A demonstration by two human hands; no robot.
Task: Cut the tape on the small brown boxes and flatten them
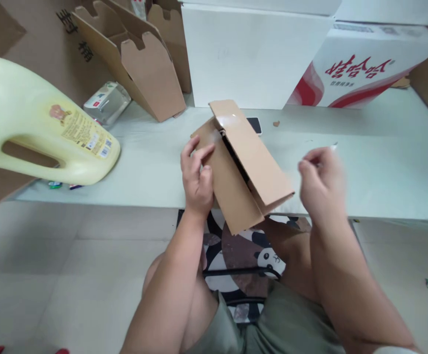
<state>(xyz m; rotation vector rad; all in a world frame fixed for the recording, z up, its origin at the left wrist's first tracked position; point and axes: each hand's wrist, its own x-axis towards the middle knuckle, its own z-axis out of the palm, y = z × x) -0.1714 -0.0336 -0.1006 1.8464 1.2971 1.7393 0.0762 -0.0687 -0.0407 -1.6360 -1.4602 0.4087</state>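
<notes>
A small brown cardboard box (260,162) sits tilted at the table's front edge, its near end reaching past it. Its two long top flaps are slightly raised, with a dark gap between them. Shiny clear tape (231,119) sticks to the far end of the flaps. My left hand (198,179) grips the box's left side, fingers bent over the flap. To the right of the box and apart from it, my right hand (321,179) is closed in a pinch, blurred by motion. A tiny sliver shows by its fingers; what they hold is unclear.
A large pale yellow jug (47,123) stands at the left, near a clear plastic pack (107,103). Open cardboard cartons (151,69) and a white box (251,54) line the back, with a red-and-white carton (361,69). A phone-like dark object (254,125) lies behind the box.
</notes>
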